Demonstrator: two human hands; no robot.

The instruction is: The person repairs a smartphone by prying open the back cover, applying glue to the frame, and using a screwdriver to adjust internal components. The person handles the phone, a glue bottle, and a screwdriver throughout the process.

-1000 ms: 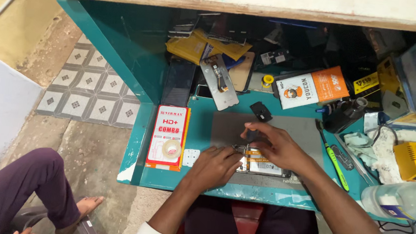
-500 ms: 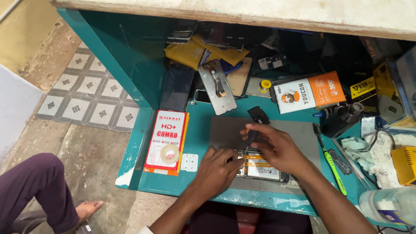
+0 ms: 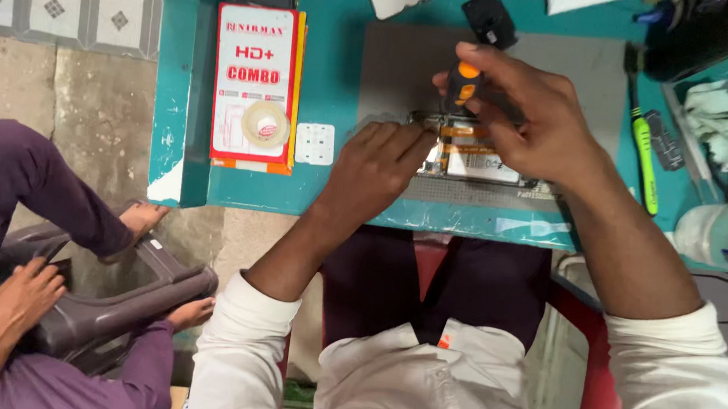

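Grey mat (image 3: 401,69) bare leftward (perhaps); green tool (image 3: 645,157) crowds right.

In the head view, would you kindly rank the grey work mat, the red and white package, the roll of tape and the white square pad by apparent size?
1. Grey work mat
2. Red and white package
3. White square pad and roll of tape: these look alike, so I leave them unranked.

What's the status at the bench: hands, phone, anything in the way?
Right hand grips orange-black screwdriver. Left hand steadies opened phone on grey mat. Nothing in the way; green tool lies aside.
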